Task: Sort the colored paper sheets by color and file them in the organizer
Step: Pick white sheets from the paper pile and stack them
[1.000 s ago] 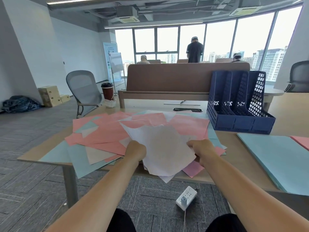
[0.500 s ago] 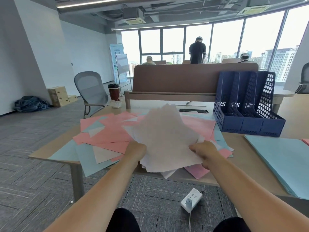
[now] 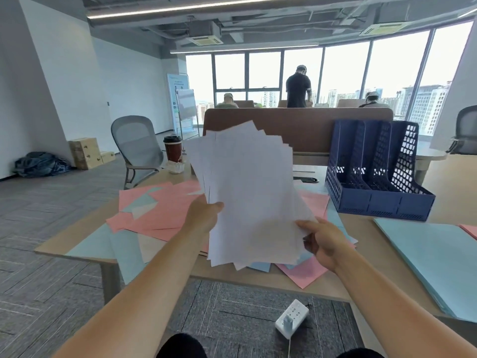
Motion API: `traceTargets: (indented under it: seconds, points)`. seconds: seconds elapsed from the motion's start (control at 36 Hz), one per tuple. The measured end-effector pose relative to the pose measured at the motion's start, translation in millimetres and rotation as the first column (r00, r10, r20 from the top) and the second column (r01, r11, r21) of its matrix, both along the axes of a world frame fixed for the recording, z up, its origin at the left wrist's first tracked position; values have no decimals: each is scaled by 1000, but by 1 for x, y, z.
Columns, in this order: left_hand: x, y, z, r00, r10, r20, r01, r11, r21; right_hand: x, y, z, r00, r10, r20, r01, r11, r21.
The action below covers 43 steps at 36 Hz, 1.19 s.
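I hold a fanned bundle of white sheets (image 3: 247,192) upright above the table. My left hand (image 3: 205,217) grips its left edge and my right hand (image 3: 322,241) grips its lower right corner. Beneath it, pink sheets (image 3: 165,210) and light blue sheets (image 3: 121,251) lie scattered across the wooden table (image 3: 67,241). A dark blue mesh organizer (image 3: 374,171) with upright slots stands at the back right, its slots showing no paper. A stack of light blue sheets (image 3: 433,264) lies at the right, with a pink stack's corner (image 3: 469,229) beside it.
A coffee cup (image 3: 173,151) stands at the table's far left corner, a grey chair (image 3: 136,148) behind it. A brown divider (image 3: 309,130) runs along the back. A white power strip (image 3: 291,321) lies on the carpet by my knees. People stand and sit near the windows.
Both hands have lifted the white bundle off the scattered pile and tipped it upright. The view has tilted upward.
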<state>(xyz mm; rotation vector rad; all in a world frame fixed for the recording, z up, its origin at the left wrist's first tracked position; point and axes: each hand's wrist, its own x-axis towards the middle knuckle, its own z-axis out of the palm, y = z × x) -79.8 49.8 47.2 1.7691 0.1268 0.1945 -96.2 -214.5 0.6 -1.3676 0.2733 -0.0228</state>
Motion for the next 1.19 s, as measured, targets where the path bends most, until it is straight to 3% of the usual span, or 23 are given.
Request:
traceTargets:
  seconds: [0.19, 0.44, 0.56, 0.94, 1.08, 1.19]
  points:
    - [-1, 4, 14, 991, -38, 131, 34, 999, 33, 4, -5, 36, 979, 106, 175, -67, 974, -218]
    - [1, -7, 29, 952, -121, 281, 147, 986, -73, 18, 9, 64, 931, 17, 365, 51, 983, -178]
    - [7, -4, 41, 942, -103, 319, 130, 989, -66, 23, 6, 72, 905, 25, 426, 83, 969, -233]
    - [17, -6, 49, 924, -87, 373, 146, 980, -134, 32, 19, 77, 886, 104, 451, 17, 966, -256]
    - [19, 0, 47, 925, -89, 370, 193, 947, -256, 32, 22, 77, 902, 126, 414, -44, 979, -201]
    - [21, 4, 40, 930, -160, 331, 252, 933, -257, 30, 23, 70, 912, 195, 362, -136, 974, -183]
